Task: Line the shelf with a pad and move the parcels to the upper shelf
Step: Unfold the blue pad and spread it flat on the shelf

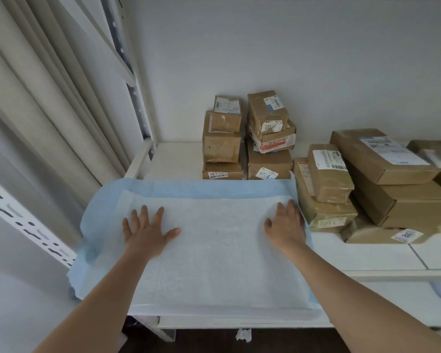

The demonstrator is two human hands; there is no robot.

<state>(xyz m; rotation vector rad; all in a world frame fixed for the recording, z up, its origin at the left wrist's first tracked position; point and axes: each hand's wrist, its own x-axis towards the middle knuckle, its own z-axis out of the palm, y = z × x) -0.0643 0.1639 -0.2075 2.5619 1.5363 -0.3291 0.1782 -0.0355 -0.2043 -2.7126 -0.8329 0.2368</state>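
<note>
Both hands, left hand [148, 229] and right hand [287, 225], pressed flat with spread fingers on one blue-edged white rectangular pad [214, 250], its long axis running left-right along the white shelf [367, 253]; beyond and right of the pad stood several stacked brown cardboard parcels [267, 138].

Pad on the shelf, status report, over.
Left hand and right hand flat on pad. Pad overhangs left. Parcels crowd its back and right edges.
</note>
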